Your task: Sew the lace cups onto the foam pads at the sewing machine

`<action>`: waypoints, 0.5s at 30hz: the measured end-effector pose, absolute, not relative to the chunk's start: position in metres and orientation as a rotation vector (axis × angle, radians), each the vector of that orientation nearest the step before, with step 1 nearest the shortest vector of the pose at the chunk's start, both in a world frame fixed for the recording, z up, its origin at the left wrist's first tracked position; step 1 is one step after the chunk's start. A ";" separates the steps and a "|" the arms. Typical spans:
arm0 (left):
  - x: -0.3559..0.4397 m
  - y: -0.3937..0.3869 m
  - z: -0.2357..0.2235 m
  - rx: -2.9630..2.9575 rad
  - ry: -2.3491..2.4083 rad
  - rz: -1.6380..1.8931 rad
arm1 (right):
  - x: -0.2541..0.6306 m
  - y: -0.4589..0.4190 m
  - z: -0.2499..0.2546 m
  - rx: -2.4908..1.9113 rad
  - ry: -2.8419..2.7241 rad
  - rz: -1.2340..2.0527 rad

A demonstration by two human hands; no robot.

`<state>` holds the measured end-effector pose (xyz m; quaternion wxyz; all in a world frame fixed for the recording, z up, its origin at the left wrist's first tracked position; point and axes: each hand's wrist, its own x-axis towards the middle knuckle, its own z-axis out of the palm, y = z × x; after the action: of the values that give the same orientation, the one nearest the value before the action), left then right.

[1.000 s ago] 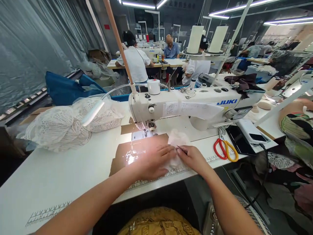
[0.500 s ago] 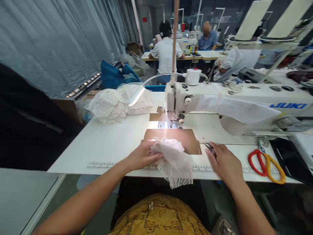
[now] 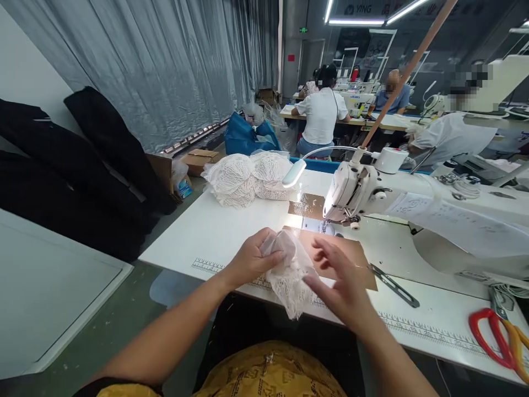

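Note:
A piece of white lace fabric (image 3: 292, 275) with a fringed lower edge hangs over the table's front edge. My left hand (image 3: 258, 256) pinches its upper left part between thumb and fingers. Just right of the fabric is my right hand (image 3: 341, 278), fingers spread and nothing in it; whether its thumb touches the lace I cannot tell. Thread snips (image 3: 394, 285) lie on the table to the right of that hand. Behind both hands stands a white sewing machine (image 3: 384, 187), its needle area lit.
Bundles of white lace (image 3: 237, 179) sit at the table's back left. Scissors with red and yellow handles (image 3: 491, 336) lie at the right front. A printed ruler (image 3: 430, 333) runs along the front edge. A lamp (image 3: 294, 173) hangs beside the machine head. Co-workers sit beyond.
My right hand has let go of the thread snips, which now lie on the table, and has moved left beside the lace. My left hand still holds the lace. The view has turned left.

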<state>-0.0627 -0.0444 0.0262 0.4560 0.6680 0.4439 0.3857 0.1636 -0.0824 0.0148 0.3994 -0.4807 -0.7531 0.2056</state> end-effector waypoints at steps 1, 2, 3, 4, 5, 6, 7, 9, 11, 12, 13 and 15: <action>-0.061 -0.045 0.026 1.630 1.060 0.954 | 0.148 -0.078 0.018 -1.181 -1.919 0.538; -0.060 -0.046 0.026 1.600 1.024 0.959 | 0.134 -0.074 0.019 -1.169 -1.914 0.574; -0.061 -0.046 0.026 1.556 0.990 0.964 | 0.124 -0.071 0.019 -1.166 -1.902 0.620; -0.063 -0.046 0.026 1.500 0.961 0.974 | 0.116 -0.068 0.018 -1.163 -1.888 0.669; -0.066 -0.045 0.025 1.435 0.938 0.986 | 0.110 -0.066 0.017 -1.162 -1.870 0.711; -0.070 -0.045 0.023 1.363 0.920 1.000 | 0.107 -0.065 0.016 -1.158 -1.853 0.743; -0.074 -0.044 0.021 1.287 0.904 1.013 | 0.105 -0.065 0.015 -1.152 -1.835 0.764; -0.085 -0.042 0.015 1.157 0.880 1.042 | 0.103 -0.065 0.015 -1.150 -1.793 0.781; -0.096 -0.039 0.010 1.064 0.884 1.088 | 0.103 -0.062 0.016 -1.159 -1.741 0.826; -0.102 -0.038 0.009 1.031 0.897 1.122 | 0.103 -0.060 0.017 -1.171 -1.709 0.860; -0.109 -0.036 0.009 1.001 0.913 1.160 | 0.103 -0.055 0.017 -1.185 -1.674 0.898; -0.124 -0.032 0.013 0.948 0.938 1.231 | 0.103 -0.043 0.017 -1.215 -1.603 0.969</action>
<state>-0.1239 -0.0318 0.0129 0.6158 0.4115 0.4070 0.5346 0.1029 -0.0428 0.0171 0.4391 -0.4890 -0.6450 0.3900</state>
